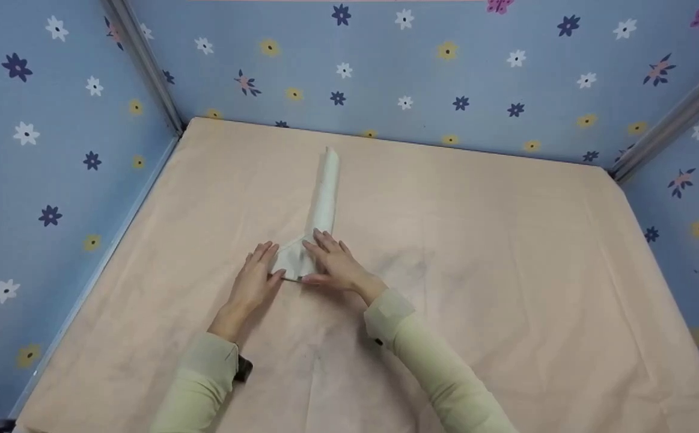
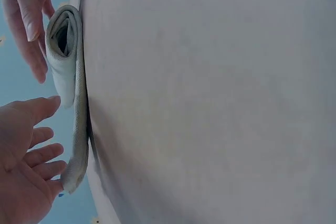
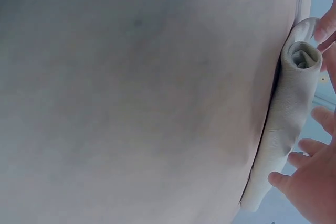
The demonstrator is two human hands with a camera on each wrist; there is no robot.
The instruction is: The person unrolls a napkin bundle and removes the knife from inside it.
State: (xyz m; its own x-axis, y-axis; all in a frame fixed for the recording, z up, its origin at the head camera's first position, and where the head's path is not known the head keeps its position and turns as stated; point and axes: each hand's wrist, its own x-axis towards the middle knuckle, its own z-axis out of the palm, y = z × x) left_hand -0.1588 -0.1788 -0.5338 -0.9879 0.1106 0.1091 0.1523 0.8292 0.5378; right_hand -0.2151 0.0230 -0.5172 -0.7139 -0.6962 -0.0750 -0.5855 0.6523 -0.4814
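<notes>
A pale, whitish cloth (image 1: pixel 326 198) lies partly rolled up, its long narrow roll pointing toward the back wall. From the roll's near end a flat flap (image 1: pixel 290 264) spreads to the left. My left hand (image 1: pixel 253 282) is at the flap's left side, fingers extended with the tips at its edge. Extended fingers of my right hand (image 1: pixel 340 270) rest along the right side of the roll. In the left wrist view the roll's end (image 2: pixel 64 38) shows coiled layers with a hollow middle. The right wrist view shows the rolled length (image 3: pixel 286 108) beside the right fingers.
A peach-coloured cover (image 1: pixel 505 270) with creases and faint grey smudges spreads over the table. Blue flowered panels (image 1: pixel 397 66) stand at the back, left and right, with metal posts (image 1: pixel 145 66) at the corners. A small black device (image 1: pixel 243 368) is at the left cuff.
</notes>
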